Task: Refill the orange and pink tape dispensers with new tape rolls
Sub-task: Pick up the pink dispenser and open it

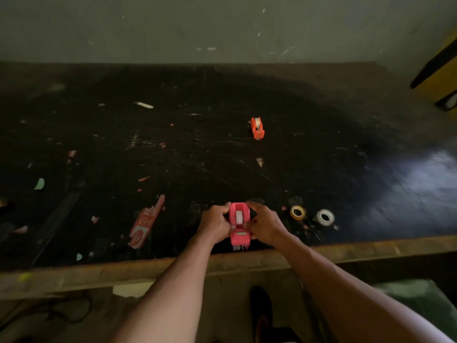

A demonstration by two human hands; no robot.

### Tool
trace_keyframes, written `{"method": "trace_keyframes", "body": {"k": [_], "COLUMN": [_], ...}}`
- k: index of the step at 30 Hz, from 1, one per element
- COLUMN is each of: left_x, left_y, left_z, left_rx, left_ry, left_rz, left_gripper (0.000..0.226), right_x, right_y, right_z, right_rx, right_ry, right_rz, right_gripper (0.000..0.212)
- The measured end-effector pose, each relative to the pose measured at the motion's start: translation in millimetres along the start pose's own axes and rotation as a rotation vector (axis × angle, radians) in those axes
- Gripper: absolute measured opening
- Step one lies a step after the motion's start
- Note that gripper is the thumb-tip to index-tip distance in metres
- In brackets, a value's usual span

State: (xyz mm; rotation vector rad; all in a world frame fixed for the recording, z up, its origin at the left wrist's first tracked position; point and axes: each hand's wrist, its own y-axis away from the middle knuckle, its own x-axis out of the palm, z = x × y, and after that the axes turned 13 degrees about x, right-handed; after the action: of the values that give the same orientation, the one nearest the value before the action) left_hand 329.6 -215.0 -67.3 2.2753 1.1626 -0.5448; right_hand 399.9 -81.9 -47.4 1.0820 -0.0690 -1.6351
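Note:
The pink tape dispenser (pixel 239 224) stands near the front edge of the dark table, with a white tape roll showing in its middle. My left hand (pixel 215 225) grips its left side and my right hand (pixel 265 225) grips its right side, fingers curled round the body. The orange tape dispenser (pixel 257 128) sits farther back on the table, right of centre, with a pale roll in it. Two loose rolls lie to the right of my hands: a yellowish roll (pixel 297 212) and a white roll (pixel 325 217).
A red and white wrapper (pixel 146 222) lies left of my hands. Small paper scraps are scattered over the table (pixel 173 144). A wooden front edge (pixel 148 268) borders it. A yellow and black object (pixel 440 78) stands at the far right.

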Motion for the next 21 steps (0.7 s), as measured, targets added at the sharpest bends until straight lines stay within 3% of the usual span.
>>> {"method": "trace_keyframes", "body": {"k": [7,11,15,21], "left_x": [1.1,-2.1,-10.1,-15.8], "left_y": [-12.6,-22.3,-31.1,-33.5], "left_z": [-4.8,-5.7,-5.4,4.5], "left_rx": [-0.04,-0.072,-0.122,-0.145], "left_ry": [0.015,-0.031,-0.061,-0.074], "left_rz": [0.0,-0.01,-0.011,-0.023], "left_gripper": [0.049,0.064,0.054,0.061], "right_x": [-5.2,-8.2,-7.9,2.6], "right_y": [-21.3,-33.8,-46.0,-58.0], "right_z": [0.7,6.7,17.4,22.7], "right_rx": [-0.015,-0.016,-0.003,-0.021], "right_ry": [0.031,0.025,0.025,0.045], "right_rz": [0.027,0.052,0.088,0.099], "right_gripper": [0.06,0.061,0.069,0.069]}}
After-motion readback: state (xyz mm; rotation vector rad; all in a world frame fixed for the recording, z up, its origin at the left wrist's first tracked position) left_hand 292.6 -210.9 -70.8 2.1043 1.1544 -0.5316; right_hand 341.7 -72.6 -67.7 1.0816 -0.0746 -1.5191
